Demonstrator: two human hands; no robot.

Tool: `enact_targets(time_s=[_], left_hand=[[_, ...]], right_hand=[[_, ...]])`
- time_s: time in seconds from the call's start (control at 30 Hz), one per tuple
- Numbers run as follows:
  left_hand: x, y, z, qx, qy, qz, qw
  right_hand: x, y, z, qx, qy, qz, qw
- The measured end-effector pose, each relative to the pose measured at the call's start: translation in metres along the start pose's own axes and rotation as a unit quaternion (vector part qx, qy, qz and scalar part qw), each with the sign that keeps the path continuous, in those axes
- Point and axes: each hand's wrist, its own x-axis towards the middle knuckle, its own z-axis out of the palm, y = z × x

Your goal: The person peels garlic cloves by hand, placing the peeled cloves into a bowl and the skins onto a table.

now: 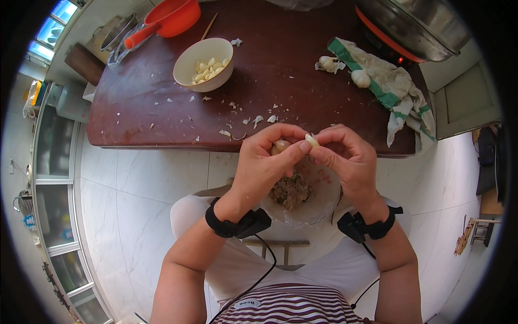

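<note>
Between the fingertips of both hands is a pale garlic clove. My left hand pinches it with thumb and forefinger, and a brownish garlic piece is tucked in its curled fingers. My right hand grips the clove's other side with thumb and fingertips. Below the hands, a lined waste bin between my knees holds a heap of peelings. On the table beyond, a white bowl contains several peeled garlic cloves.
The dark red table carries scattered garlic skins. At right lie two garlic bulbs, a green-and-white cloth and a metal pot on a lit cooker. A red ladle and a chopstick are at back left.
</note>
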Motion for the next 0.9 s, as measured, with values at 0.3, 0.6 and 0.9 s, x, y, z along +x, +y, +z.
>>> enact_targets(time_s=[0.3, 0.6, 0.9], left_hand=[[0.003, -0.002, -0.009, -0.012, -0.026, -0.074, 0.997], [0.005, -0.002, -0.008, -0.011, -0.04, -0.075, 0.996], [0.004, -0.004, -0.011, -0.032, -0.049, -0.076, 0.995]], right_hand=[[0.001, 0.002, -0.006, -0.178, -0.04, -0.107, 0.977], [0.001, -0.003, -0.005, -0.185, -0.046, -0.118, 0.975], [0.0, 0.001, -0.005, -0.151, -0.034, -0.096, 0.983]])
